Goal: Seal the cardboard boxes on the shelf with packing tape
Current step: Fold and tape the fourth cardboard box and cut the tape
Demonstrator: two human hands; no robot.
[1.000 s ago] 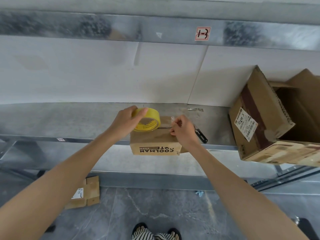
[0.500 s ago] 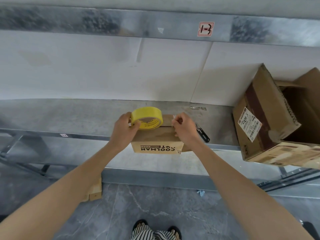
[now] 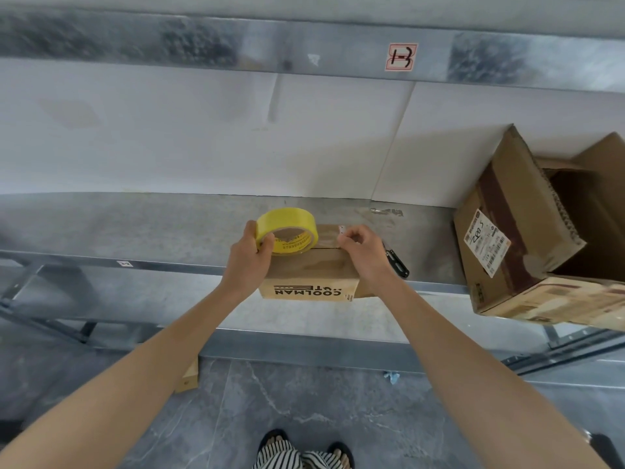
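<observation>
Head view, left hand (image 3: 248,262) gripping tape roll (image 3: 287,221), right hand (image 3: 365,255) apparently pinching tape (image 3: 326,235) atop box (image 3: 311,270)

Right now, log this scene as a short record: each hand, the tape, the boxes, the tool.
left hand: grips the yellow tape roll over the small box's left end
right hand: fingers curled at its top seam, apparently pinching the tape end
small box: flaps closed, at the shelf's front edge
large box: to the right, tipped, flaps open
black tool: on the shelf beside the right hand
</observation>
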